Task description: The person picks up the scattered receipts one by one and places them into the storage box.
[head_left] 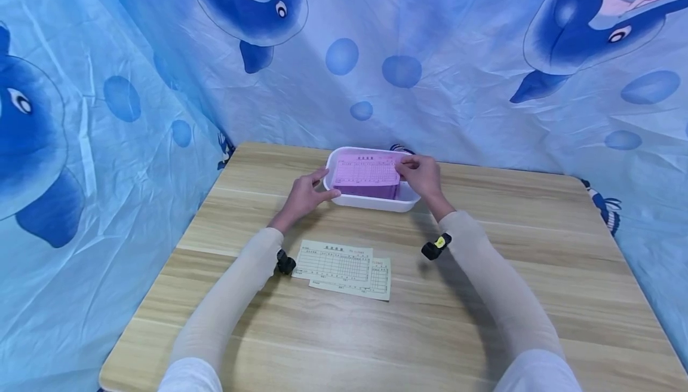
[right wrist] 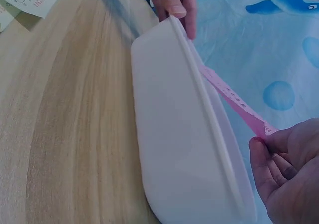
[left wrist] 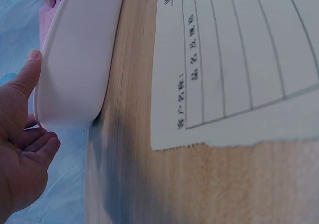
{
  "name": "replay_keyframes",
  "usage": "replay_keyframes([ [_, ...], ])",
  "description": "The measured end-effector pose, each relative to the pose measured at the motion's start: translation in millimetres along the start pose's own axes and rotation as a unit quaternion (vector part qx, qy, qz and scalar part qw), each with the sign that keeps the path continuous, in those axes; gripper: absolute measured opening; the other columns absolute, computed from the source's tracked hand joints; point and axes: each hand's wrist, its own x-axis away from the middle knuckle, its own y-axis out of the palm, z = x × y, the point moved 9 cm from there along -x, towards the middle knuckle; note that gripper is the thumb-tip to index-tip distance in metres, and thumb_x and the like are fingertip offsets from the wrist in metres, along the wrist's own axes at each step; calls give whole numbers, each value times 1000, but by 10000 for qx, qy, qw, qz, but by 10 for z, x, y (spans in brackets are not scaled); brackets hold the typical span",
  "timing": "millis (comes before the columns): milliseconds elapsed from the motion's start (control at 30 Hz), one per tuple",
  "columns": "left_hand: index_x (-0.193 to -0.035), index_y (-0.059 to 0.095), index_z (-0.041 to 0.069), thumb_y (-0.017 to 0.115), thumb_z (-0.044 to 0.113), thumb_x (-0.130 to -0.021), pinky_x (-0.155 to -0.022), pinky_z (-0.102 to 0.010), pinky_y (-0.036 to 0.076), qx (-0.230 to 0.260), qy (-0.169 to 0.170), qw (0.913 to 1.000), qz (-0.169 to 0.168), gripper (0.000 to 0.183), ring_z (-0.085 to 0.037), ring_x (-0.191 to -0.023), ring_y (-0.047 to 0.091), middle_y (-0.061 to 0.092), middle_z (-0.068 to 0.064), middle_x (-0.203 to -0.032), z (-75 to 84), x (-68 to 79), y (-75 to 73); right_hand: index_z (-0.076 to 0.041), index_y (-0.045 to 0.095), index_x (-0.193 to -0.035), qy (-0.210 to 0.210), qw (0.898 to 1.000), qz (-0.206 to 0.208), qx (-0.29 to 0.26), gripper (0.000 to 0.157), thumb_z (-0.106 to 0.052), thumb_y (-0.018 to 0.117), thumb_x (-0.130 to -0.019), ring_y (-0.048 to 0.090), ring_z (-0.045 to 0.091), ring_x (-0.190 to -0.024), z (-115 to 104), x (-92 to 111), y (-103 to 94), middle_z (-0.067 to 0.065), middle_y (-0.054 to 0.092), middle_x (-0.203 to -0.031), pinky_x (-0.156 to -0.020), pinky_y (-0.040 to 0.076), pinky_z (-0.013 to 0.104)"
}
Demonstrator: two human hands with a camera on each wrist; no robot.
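Note:
A white plastic tray stands near the table's far edge. At its left end my left hand holds the rim, the thumb on the near side and the fingers round the corner. My right hand pinches the right edge of a pink printed form slip between thumb and fingertips. This slip is tilted up over the tray, its pinched edge raised above the rim in the right wrist view. Beneath it, darker pink-purple paper shows inside the tray.
Two pale yellow-green form slips lie overlapping on the wooden table, the upper slip partly covering the lower slip. A blue curtain with dolphin prints hangs behind and along the left side. Its bunched cord lies behind the tray.

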Motion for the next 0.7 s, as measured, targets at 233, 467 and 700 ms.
replay_keyframes([
  [233, -149, 48, 1, 86, 34, -84, -114, -43, 46, 61, 6, 10000, 2, 82, -37, -142, 45, 39, -17, -160, 20, 12, -4, 3, 75, -109, -52, 9996, -87, 274, 22, -12, 73, -94, 74, 20, -78, 38, -43, 110, 21, 76, -100, -69, 64, 25],
  [467, -149, 47, 0, 85, 32, -85, -116, -43, 42, 17, 54, 10000, -13, 82, -36, -144, 44, 39, -17, -160, 26, 5, -3, 3, 77, -107, -51, 9987, -111, 488, 21, -13, 75, -92, 74, 19, -75, 33, -77, 166, 20, 77, -99, -65, 62, 22],
  [700, -149, 47, 0, 85, 33, -84, -117, -42, 42, 65, -1, 10000, -13, 83, -35, -145, 42, 39, -16, -160, 17, 6, 6, 3, 77, -105, -8, 9966, -223, 795, 21, -13, 75, -92, 74, 21, -72, 44, -103, 218, 20, 77, -96, -62, 60, 20],
])
